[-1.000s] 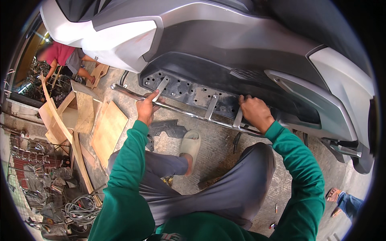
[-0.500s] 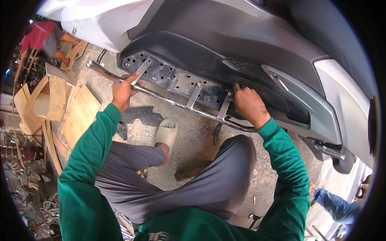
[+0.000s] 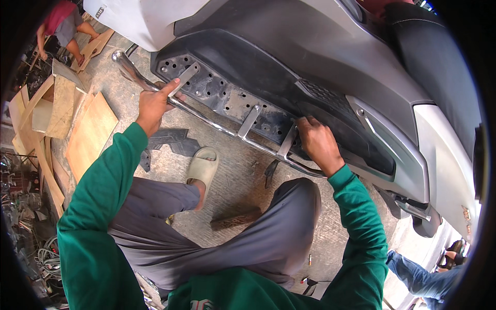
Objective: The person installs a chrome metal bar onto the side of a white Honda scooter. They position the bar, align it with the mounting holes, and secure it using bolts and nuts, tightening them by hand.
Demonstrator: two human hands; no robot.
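Left hand (image 3: 154, 105) wraps around the chrome bar (image 3: 206, 118), fingers clenched on it near its left end, thumb stretched up along the front bracket (image 3: 184, 78). Right hand (image 3: 316, 143) is over at the bar's other end, fingers curled and grasping where the rear bracket (image 3: 285, 143) meets the tube, fingertips tucked in against the black panel (image 3: 227, 98).

The bar runs slantwise from upper left down to lower right, just under the scooter's (image 3: 330, 67) footboard edge. Three flat brackets rise off it; the middle bracket (image 3: 249, 121) lies against the panel, which is dotted with holes. The bar's rounded left tip (image 3: 120, 56) pokes out clear of the scooter, over the concrete floor (image 3: 243, 170).

Both sleeves are green; the person squats, grey trousers at the knees, one foot in a pale sandal (image 3: 202, 168) flat on the floor, right below the bar. A wooden block (image 3: 236, 219) lies beside the right knee. Dark flat offcuts (image 3: 170, 142) sit near the sandal. Plywood boards (image 3: 89, 135) are stacked off to the left, well apart from the hands. Another person (image 3: 64, 26) in red crouches at the top left corner, and a leg in jeans (image 3: 413, 271) shows at lower right.
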